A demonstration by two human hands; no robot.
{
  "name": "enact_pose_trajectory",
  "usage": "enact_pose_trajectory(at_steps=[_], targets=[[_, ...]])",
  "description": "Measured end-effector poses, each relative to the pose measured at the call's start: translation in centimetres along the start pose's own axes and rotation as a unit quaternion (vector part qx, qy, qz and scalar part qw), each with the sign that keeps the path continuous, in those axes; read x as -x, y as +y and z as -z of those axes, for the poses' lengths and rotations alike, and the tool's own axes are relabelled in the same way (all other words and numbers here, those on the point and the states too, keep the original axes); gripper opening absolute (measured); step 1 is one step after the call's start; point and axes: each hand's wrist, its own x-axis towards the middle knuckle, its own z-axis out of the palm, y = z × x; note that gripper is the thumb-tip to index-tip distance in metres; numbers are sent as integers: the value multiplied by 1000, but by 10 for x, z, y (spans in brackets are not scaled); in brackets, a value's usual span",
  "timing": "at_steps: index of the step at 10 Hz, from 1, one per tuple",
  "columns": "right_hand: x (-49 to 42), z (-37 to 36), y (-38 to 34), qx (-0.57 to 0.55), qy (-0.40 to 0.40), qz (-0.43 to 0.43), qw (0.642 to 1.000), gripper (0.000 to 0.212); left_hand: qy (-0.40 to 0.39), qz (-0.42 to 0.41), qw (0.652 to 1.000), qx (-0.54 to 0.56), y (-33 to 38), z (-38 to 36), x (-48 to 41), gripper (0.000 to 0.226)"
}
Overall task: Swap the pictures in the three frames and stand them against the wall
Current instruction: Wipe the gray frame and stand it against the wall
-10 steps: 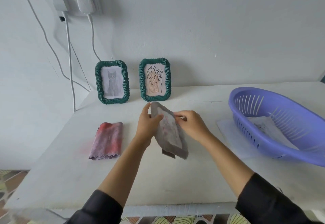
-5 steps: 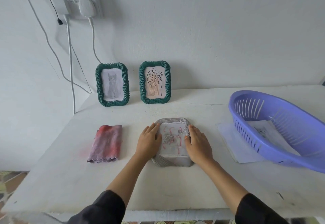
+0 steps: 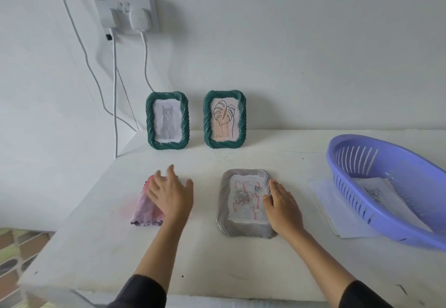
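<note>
Left fingers (image 3: 171, 172) are spread wide and straight, holding nothing. That left hand (image 3: 170, 194) sits over the top of a folded pink-and-purple cloth with a zigzag hem (image 3: 144, 212). I can't tell if the palm is actually pressing on it.

Right fingers (image 3: 274, 187) are straight and close together, lying flat on the right edge of a grey ribbed rectangular picture frame (image 3: 224, 208). The thumb tip is on the glass, so the right hand (image 3: 284, 207) is just resting there, not gripping.

The grey frame lies face up on the white table (image 3: 217, 261) and holds a rose drawing with red squiggles (image 3: 243, 197). The cloth is at its 9 o'clock, a bit apart.

At 12 o'clock from the grey frame a green ribbed frame with a leaf line drawing (image 3: 242, 119) stands against the white wall (image 3: 313, 54). At about 11 is a matching green frame with a grey cat picture (image 3: 185, 121), also upright at the wall.

Over at 3 o'clock is a purple slotted plastic basket (image 3: 410, 223) with paper inside, sitting on some white sheets (image 3: 322, 201).
</note>
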Motion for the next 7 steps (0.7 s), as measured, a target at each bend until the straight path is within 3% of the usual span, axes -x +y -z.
enact_pose_trajectory(at_steps=[1,3,4,5,6,7], targets=[[1,1,-1,-3,-3,-2,1000,52,-92,98,988,-76,-18,14,-14,85],[2,3,-2,-19,-18,-8,1000,52,-146,124,981,-44,-27,26,-25,67],[2,7,-3,-47,-29,-17,998,53,-174,138,974,36,-26,41,-25,45],[7,22,-13,-179,-30,-34,983,60,-235,141,922,272,-14,55,-15,16],[15,38,-40,-302,-39,2,952,68,-250,123,889,364,18,55,-3,41],[16,46,-71,-512,-168,-13,842,81,-309,74,861,398,62,43,23,62]])
